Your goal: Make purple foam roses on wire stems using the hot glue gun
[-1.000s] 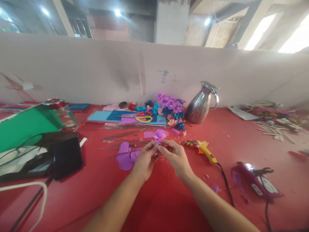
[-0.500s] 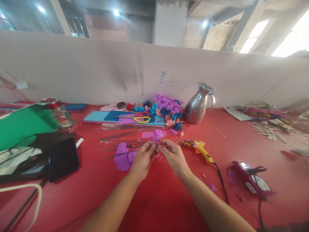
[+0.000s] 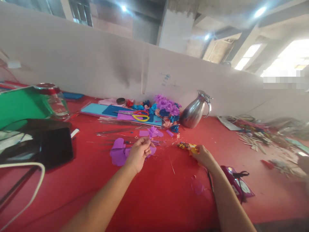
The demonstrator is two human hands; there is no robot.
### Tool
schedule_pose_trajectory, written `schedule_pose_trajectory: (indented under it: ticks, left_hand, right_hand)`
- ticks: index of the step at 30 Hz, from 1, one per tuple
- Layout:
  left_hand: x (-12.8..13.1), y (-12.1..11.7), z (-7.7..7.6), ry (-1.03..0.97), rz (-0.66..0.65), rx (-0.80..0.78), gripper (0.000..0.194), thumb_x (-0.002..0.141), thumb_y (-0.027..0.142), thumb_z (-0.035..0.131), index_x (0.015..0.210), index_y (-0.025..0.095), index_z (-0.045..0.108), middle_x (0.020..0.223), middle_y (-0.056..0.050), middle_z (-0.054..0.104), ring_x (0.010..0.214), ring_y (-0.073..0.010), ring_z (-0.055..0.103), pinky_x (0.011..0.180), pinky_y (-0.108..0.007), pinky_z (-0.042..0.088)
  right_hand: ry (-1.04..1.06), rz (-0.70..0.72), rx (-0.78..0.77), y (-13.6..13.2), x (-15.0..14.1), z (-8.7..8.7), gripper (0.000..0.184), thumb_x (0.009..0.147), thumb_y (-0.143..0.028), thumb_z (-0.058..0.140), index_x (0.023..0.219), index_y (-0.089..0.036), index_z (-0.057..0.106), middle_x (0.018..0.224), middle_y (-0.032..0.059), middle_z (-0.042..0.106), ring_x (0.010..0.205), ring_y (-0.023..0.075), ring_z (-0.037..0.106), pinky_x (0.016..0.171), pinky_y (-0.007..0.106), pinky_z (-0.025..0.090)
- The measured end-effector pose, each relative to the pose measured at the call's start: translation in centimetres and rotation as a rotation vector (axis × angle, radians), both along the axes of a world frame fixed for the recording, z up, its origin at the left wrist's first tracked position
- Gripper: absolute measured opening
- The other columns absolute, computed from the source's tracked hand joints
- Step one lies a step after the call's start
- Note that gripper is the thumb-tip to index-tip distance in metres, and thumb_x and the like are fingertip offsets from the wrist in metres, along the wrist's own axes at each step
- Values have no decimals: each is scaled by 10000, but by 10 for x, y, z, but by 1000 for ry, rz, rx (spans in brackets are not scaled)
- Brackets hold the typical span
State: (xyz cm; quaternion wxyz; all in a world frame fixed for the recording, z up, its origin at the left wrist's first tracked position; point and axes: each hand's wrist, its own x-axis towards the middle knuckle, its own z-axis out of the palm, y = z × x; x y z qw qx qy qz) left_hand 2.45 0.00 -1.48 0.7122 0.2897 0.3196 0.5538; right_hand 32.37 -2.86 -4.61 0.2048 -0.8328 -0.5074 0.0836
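Head view shows our left hand [image 3: 140, 154] with thumb and fingers pinched together at the base of a purple crepe-paper flower [image 3: 152, 131], which stands just beyond the fingertips, above the glossy red tabletop [image 3: 154, 199]. Our right hand [image 3: 204, 156] has its fingers curled over a yellow plastic glue gun [image 3: 193, 149]; how tightly they close, we cannot tell. Loose purple paper petals [image 3: 117, 154] lie just beside our left hand, near thin dark wire stems [image 3: 109, 132].

We are seeing the right hand [image 3: 204, 156] leaving the purple flower [image 3: 152, 131] to the left hand [image 3: 140, 152] alone and gripping the glue gun [image 3: 192, 149]; another person's hand [image 3: 303, 161], apparently, is appearing far right.
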Motion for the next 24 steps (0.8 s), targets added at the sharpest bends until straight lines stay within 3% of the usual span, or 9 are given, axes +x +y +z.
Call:
schedule_pose_trajectory:
  ticks: [6,11,13,15,18,21,24]
  left_hand:
    - [-5,4,1,-17,22,-75,124,615,160,753,684,116,660,591,-38,636,427,-20,367,410,-141,257]
    - [-3,3,3,-33,48,-117,115,609,115,742,704,106,678,602,-53,652,429,-12,363,411,-129,260]
    - [-3,3,2,-41,43,-140,108,619,115,737,707,105,675,601,-50,645,429,-11,369,411,-127,258]
    - [-3,3,1,-43,32,-149,106,629,124,738,709,103,673,603,-43,631,428,-12,373,407,-131,251]
    - [-2,4,0,-20,31,-150,130,621,142,756,714,104,674,603,-32,618,427,-11,362,405,-143,238]
    - [-2,4,0,26,38,-141,161,602,180,775,711,112,677,594,-25,612,438,-17,357,413,-154,238]
    - [-2,4,1,86,57,-110,205,582,240,784,701,118,670,589,-17,604,443,-21,343,414,-166,223]
  right_hand:
    - [198,0,-30,-2,3,1,157,573,-198,660,676,-213,543,578,-1,561,609,194,554,547,278,337]
    - [358,38,-26,-4,-5,7,92,680,-283,569,640,-214,522,529,-23,509,532,154,510,510,265,350]
    - [507,95,44,-6,-17,16,147,686,-318,591,772,-203,559,635,-9,577,555,141,522,517,259,377]
    - [758,195,186,-8,-35,30,358,647,-358,689,947,-201,572,765,12,640,590,133,531,524,252,377]
    - [950,304,306,-12,-68,55,361,709,-425,701,958,-197,574,664,0,619,554,121,490,513,247,348]
    - [966,400,479,-16,-98,70,254,784,-403,658,931,-226,549,639,-29,578,568,116,492,548,248,384]
    - [865,481,537,-20,-116,67,233,826,-366,612,1004,-243,525,740,-20,602,578,114,495,563,257,410]
